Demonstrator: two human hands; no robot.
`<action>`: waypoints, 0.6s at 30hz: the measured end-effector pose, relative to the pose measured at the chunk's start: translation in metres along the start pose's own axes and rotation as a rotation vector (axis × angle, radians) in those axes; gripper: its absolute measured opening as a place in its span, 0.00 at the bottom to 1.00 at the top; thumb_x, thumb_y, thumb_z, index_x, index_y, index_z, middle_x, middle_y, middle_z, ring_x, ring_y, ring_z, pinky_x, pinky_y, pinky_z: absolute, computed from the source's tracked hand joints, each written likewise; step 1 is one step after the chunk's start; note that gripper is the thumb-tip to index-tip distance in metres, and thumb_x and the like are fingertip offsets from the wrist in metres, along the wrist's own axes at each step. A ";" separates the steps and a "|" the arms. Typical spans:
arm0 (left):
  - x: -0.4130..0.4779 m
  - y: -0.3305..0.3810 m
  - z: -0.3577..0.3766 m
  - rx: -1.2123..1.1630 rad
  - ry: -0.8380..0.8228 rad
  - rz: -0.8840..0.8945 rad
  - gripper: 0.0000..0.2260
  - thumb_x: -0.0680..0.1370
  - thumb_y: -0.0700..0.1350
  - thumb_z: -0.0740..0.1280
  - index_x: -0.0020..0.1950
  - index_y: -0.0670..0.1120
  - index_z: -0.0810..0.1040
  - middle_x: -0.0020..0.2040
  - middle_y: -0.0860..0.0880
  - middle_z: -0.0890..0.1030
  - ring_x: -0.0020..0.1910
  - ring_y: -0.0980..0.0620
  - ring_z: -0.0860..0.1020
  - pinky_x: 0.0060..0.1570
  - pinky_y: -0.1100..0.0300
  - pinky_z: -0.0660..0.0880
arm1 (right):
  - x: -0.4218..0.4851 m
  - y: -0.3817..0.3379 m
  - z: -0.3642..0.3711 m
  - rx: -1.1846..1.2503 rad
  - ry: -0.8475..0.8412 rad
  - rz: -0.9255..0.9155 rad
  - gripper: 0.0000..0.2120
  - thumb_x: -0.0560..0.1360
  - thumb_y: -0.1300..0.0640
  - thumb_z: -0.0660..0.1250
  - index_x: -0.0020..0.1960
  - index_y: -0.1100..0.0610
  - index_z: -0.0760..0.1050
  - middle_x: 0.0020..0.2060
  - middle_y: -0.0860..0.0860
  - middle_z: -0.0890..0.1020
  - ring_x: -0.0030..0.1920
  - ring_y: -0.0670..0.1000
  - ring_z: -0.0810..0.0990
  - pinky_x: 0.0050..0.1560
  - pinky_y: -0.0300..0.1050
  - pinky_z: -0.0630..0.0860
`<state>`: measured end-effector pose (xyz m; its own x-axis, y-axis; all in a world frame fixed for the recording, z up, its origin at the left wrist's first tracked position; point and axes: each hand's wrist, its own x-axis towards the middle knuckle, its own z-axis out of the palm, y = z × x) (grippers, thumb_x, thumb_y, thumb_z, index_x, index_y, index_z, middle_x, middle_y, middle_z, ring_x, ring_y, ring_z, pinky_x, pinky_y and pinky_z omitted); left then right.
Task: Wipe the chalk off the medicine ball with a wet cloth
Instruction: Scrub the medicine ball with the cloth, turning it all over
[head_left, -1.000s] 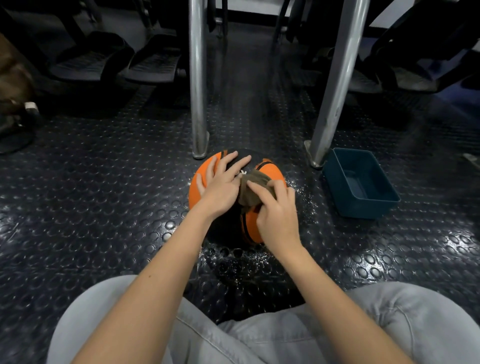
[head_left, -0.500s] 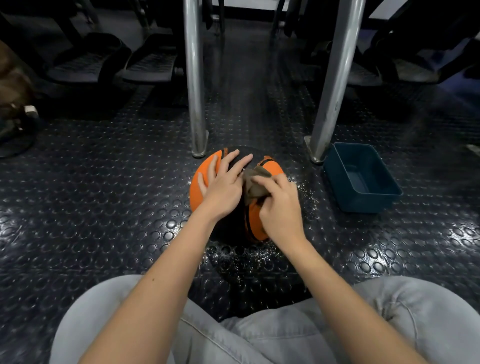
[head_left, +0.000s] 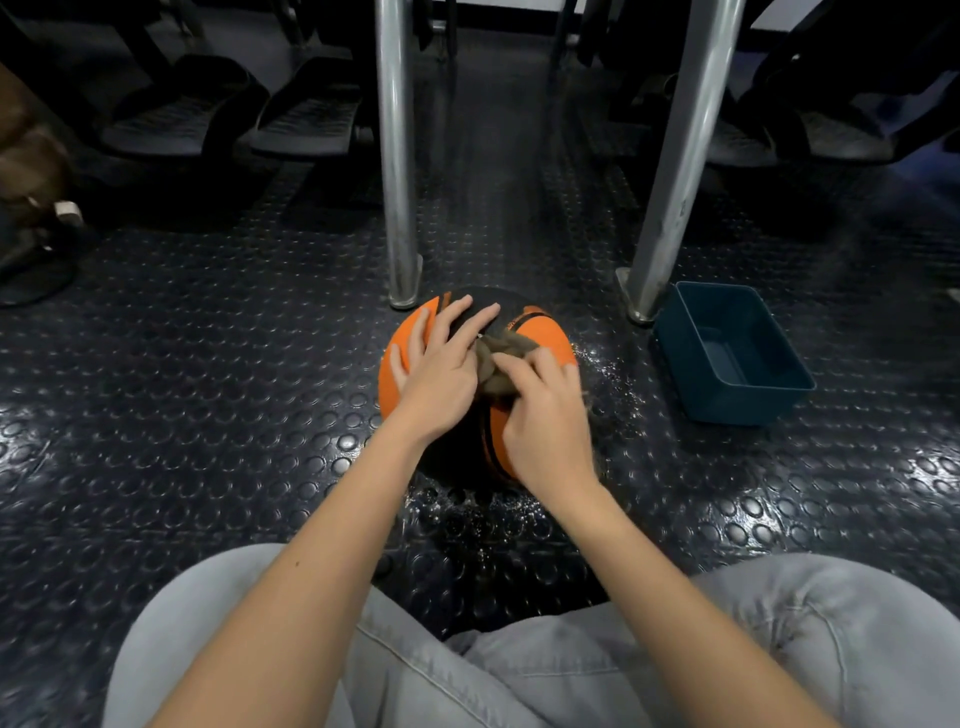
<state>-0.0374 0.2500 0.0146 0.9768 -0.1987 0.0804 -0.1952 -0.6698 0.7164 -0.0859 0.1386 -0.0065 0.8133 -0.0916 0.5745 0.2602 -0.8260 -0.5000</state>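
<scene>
Head view: medicine ball (head_left: 545, 338) on the studded floor (head_left: 208, 415); left hand (head_left: 441, 374) flat on its upper left, fingers spread; right hand (head_left: 545, 431) fingers curled, pinching the bunched cloth (head_left: 501, 358) onto the crown, cloth lying just ahead of the right knuckles. Versus 1 s ago the cloth sits slightly farther up the crown, though head motion may explain it.

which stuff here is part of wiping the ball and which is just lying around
Job: orange-and-black rubber medicine ball, crumpled brown cloth, left hand, right hand, probably dark teal plastic tub.
Lying about: two metal posts, black ribbed foot pedals.
</scene>
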 end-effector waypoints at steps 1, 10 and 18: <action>0.000 0.001 0.001 0.000 -0.010 0.006 0.21 0.83 0.44 0.51 0.71 0.67 0.62 0.75 0.63 0.55 0.75 0.59 0.43 0.71 0.46 0.36 | -0.001 0.003 0.000 -0.006 0.015 0.001 0.25 0.69 0.63 0.48 0.56 0.58 0.79 0.46 0.56 0.78 0.43 0.59 0.71 0.46 0.49 0.70; 0.002 0.003 0.003 -0.002 -0.041 0.001 0.18 0.84 0.49 0.51 0.71 0.66 0.61 0.76 0.62 0.54 0.75 0.59 0.41 0.70 0.45 0.34 | 0.007 0.082 0.005 0.388 0.013 0.864 0.24 0.73 0.75 0.53 0.63 0.61 0.74 0.55 0.56 0.78 0.57 0.54 0.75 0.61 0.48 0.72; 0.000 0.002 0.001 0.013 -0.036 -0.033 0.18 0.84 0.50 0.49 0.72 0.65 0.60 0.76 0.62 0.52 0.75 0.58 0.41 0.70 0.44 0.35 | 0.003 0.079 0.010 0.770 0.001 1.269 0.20 0.77 0.73 0.51 0.58 0.59 0.74 0.39 0.56 0.77 0.44 0.56 0.75 0.49 0.54 0.77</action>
<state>-0.0376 0.2479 0.0161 0.9790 -0.2012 0.0316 -0.1638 -0.6855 0.7094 -0.0581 0.0781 -0.0511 0.7022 -0.5095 -0.4974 -0.4011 0.2941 -0.8675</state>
